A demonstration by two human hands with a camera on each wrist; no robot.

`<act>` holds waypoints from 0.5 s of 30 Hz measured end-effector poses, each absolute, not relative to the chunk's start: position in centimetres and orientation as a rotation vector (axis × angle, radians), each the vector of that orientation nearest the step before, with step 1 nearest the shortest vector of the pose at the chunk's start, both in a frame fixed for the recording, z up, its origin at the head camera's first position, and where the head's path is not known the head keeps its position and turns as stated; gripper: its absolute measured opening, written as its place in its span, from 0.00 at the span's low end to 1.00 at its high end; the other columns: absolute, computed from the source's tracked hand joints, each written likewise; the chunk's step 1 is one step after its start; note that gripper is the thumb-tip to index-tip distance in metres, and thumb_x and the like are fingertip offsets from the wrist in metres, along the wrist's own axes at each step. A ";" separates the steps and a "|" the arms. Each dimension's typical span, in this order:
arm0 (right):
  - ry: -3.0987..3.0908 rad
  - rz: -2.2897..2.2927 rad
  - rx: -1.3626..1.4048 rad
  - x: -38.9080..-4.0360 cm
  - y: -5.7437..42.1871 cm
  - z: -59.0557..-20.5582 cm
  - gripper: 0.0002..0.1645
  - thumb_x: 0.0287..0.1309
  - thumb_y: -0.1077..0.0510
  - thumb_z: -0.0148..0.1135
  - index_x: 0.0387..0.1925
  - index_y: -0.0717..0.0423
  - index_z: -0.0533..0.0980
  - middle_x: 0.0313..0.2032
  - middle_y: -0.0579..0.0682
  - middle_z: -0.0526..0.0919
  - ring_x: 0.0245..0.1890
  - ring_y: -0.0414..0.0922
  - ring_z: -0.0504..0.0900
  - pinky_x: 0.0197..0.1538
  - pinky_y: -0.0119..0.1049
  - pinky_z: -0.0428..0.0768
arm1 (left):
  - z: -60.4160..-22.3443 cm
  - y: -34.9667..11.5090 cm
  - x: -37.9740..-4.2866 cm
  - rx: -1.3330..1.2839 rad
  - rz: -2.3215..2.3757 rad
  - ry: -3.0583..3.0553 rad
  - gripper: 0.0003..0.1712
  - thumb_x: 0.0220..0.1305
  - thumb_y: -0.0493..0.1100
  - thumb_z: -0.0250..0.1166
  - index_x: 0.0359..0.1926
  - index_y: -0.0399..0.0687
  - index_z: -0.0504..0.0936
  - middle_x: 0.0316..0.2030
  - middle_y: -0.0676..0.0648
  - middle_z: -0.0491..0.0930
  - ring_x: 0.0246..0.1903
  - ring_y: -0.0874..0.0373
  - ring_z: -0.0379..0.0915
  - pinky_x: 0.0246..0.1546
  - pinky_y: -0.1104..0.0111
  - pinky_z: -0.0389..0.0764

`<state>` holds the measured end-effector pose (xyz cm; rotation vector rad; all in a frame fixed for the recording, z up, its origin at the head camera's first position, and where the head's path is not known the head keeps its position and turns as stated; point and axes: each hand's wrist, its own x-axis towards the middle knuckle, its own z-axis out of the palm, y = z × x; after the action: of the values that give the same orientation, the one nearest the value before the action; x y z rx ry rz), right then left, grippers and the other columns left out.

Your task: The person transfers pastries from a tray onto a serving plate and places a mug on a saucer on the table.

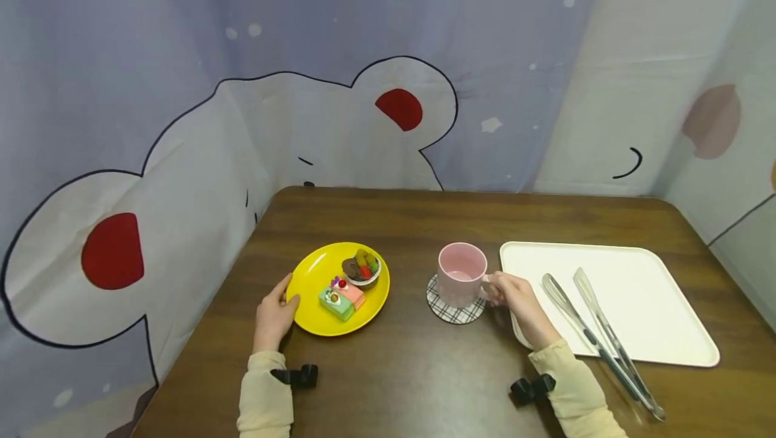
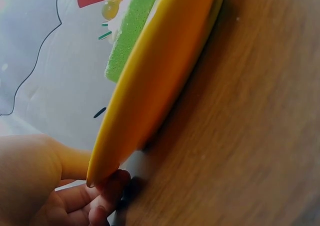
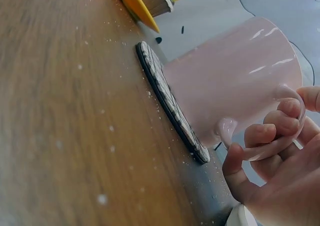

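Right now the left hand point(image 1: 275, 313) pinches the near left rim of the yellow plate point(image 1: 315, 276), which sits toward the left side of the brown table point(image 1: 394, 384). From the left wrist camera the thumb lies on top of the rim and the fingers point(image 2: 107, 186) curl under it, though most of that hand is cut off by the picture's edge. On the plate are a green and pink toy cake point(image 1: 341, 300) and a small bowl point(image 1: 362, 269) of toy sweets; what the sweets are is hard to make out. The right hand point(image 1: 518, 300) grips the handle of the pink mug point(image 1: 462, 275), with its fingers point(image 3: 272, 128) curled through the loop. The mug stands on a checked coaster point(image 1: 455, 310) near the middle of the table. Just behind the right hand a white tray point(image 1: 655, 290) lies by the right edge, partly hidden by the wrist. Metal tongs point(image 1: 597, 337) rest on the tray, and their handle end sticks out over its near edge.
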<state>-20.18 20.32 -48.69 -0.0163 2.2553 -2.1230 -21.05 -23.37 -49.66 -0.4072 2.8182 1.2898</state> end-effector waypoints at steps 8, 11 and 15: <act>2.257 -2.072 -0.071 -20.3 21.5 -48.8 0.19 0.68 0.53 0.52 0.22 0.58 0.74 0.21 0.41 0.73 0.25 0.36 0.74 0.37 0.32 0.77 | -50.0 -22.9 -21.0 -0.397 1.300 2.822 0.32 0.70 0.41 0.53 0.73 0.44 0.59 0.63 0.31 0.69 0.49 0.43 0.69 0.57 0.50 0.71; 2.226 -2.056 -0.128 -20.2 21.8 -49.0 0.21 0.69 0.51 0.51 0.30 0.65 0.75 0.25 0.41 0.77 0.29 0.36 0.78 0.39 0.33 0.80 | -49.8 -22.9 -20.9 -0.394 1.287 2.815 0.32 0.70 0.41 0.53 0.73 0.44 0.59 0.65 0.30 0.66 0.50 0.42 0.69 0.60 0.47 0.69; 2.215 -2.034 -0.191 -20.2 21.8 -49.0 0.22 0.71 0.50 0.50 0.35 0.67 0.75 0.29 0.44 0.80 0.32 0.37 0.79 0.39 0.34 0.81 | -49.6 -23.1 -21.1 -0.400 1.286 2.805 0.32 0.71 0.41 0.52 0.73 0.44 0.58 0.66 0.30 0.65 0.54 0.40 0.68 0.63 0.45 0.67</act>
<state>-20.23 21.80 -49.04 -0.1909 2.2153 -2.0341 -21.09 -23.13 -49.61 -0.4002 2.8053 1.2857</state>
